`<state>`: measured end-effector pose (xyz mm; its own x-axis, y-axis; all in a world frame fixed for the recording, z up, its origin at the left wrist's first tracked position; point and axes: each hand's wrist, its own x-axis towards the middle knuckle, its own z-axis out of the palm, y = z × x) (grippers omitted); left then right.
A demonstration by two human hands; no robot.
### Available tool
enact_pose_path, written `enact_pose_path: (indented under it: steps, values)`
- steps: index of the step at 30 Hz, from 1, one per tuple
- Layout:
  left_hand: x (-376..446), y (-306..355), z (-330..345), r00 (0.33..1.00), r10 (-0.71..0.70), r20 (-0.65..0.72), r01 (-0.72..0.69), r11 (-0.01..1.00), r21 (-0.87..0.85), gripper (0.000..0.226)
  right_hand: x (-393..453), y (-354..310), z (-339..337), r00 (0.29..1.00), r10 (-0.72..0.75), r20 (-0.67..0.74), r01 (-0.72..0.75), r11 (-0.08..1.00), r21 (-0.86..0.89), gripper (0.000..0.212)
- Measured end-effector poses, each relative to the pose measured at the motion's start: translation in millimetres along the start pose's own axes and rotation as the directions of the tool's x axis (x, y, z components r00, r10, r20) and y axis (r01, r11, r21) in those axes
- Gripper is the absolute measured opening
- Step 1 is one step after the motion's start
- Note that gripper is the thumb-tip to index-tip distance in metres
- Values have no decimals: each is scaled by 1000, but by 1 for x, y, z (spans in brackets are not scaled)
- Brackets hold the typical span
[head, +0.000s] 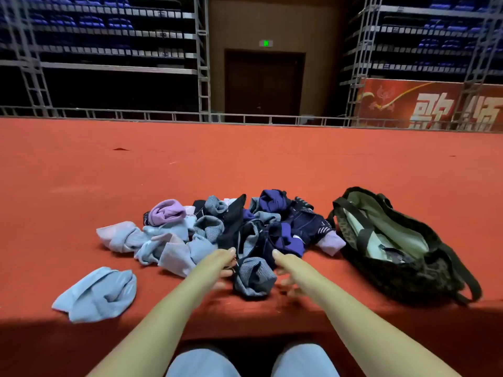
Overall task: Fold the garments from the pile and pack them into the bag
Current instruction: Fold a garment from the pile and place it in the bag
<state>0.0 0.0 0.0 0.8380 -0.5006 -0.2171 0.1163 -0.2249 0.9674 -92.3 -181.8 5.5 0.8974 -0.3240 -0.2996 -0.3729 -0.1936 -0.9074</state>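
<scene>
Far left, near the front edge of the red carpeted surface [81, 186]: lone light-blue garment [98, 293], crumpled, apart from the rest. Right of it, up a bit: the pile [217, 229], loose heap, unfolded; pale blue and pink pieces on its left side, lilac piece [167, 212] on top at left, grey-blue and black in the middle, navy and purple toward the right, lilac cuff sticking out at the right end. Left hand [221, 263] at the pile's near edge, reaching in against the left side of a grey-striped garment [254, 277]; fingers curled toward the fabric, tips partly hidden, actual grip cannot be told. Grey-striped garment at the front of the pile, bunched, between both hands. Right hand [285, 270] on its right side, fingers motion-blurred; spread or pinching cannot be told. Farther right: dark patterned bag [402, 270], lying on the carpet just beside the pile's right end, mouth open toward the camera, pale lining and some folded cloth visible inside, straps slack around it. Bottom centre: light-blue trouser knees [250, 360].
</scene>
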Motion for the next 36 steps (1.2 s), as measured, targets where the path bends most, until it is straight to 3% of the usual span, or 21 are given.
enact_pose_path:
  steps: [3, 8, 11, 14, 16, 19, 22, 24, 25, 29, 32, 36]
  values:
    - [7, -24, 8, 994, 54, -100, -51, 998, 31, 20, 8, 15, 17, 998, 44, 37, -47, 997, 65, 44]
    - [10, -35, 28, 982, 167, -86, -174, 982, -75, 43, 15, 17, 44, 996, -88, 7, 86, 983, 163, 33]
    - [15, -37, 32, 968, 230, -102, -244, 956, -162, 43, 21, 19, 55, 995, -85, -55, 93, 979, 182, 38]
    - [15, -34, 34, 961, 269, -62, -275, 947, -167, 57, 20, 18, 58, 995, -94, -41, 99, 981, 166, 43]
    - [14, -29, 33, 949, 296, -106, -312, 930, -197, 53, 24, 15, 53, 989, -137, -51, 144, 971, 190, 48]
    - [13, -19, 28, 953, 288, -98, -304, 907, -293, 33, 32, 6, 45, 985, -161, -56, 170, 901, 400, 47]
    - [10, -16, 25, 948, 319, 20, -302, 914, -273, 35, 33, 6, 40, 989, -106, 102, 19, 780, 626, 73]
    - [5, -16, 28, 934, 345, 98, -314, 919, -239, 34, 28, 7, 43, 948, -162, 274, -93, 684, 724, 61]
    - [5, -16, 29, 925, 365, 106, -339, 919, -202, 33, 27, 8, 45, 934, -203, 294, -97, 647, 756, 55]
    - [11, -22, 27, 902, 421, -96, -425, 905, -26, 49, 38, 22, 46, 963, -267, -28, 199, 639, 743, 45]
    - [18, -30, 22, 894, 391, -221, -412, 909, -58, 89, 38, 23, 44, 955, -233, -185, 296, 689, 662, 26]
    - [28, -36, 13, 896, 253, -364, -353, 904, -240, 72, 40, 30, 37, 929, -165, -331, 350, 681, 643, 15]
